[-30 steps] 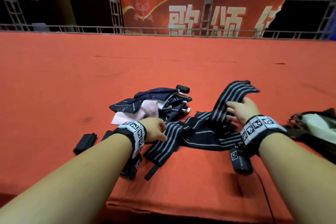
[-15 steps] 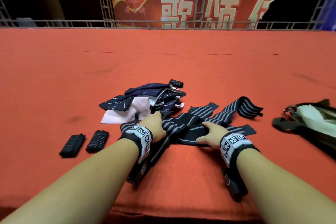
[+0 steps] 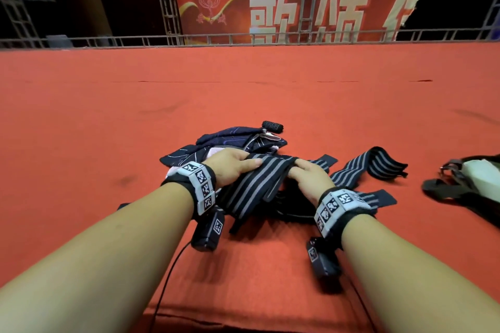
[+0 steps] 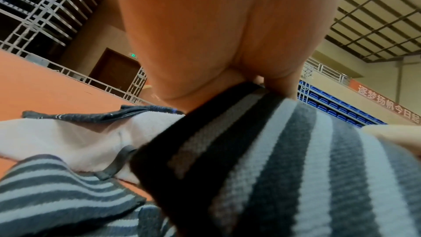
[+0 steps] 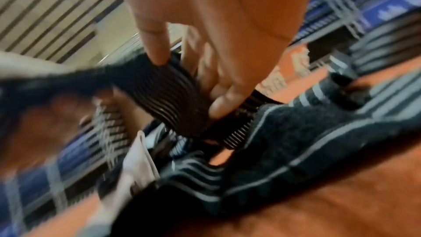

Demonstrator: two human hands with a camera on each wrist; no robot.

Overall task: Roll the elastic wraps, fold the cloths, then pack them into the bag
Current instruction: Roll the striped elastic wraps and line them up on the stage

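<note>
Striped wrap (image 3: 259, 178): long axis seven to one o'clock, far end pinched between left hand (image 3: 230, 167) and right hand (image 3: 308, 180); bag (image 3: 460, 186) at three o'clock, right hand nearer.

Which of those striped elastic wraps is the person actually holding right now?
The striped wrap lifted between both hands: the left hand and right hand each grip it. The other striped wrap, farther right, lies loose on the red mat, untouched.

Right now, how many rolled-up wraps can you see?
1: a black roll lies behind the pile of cloths. The arms and the loose wraps may hide others.
</note>
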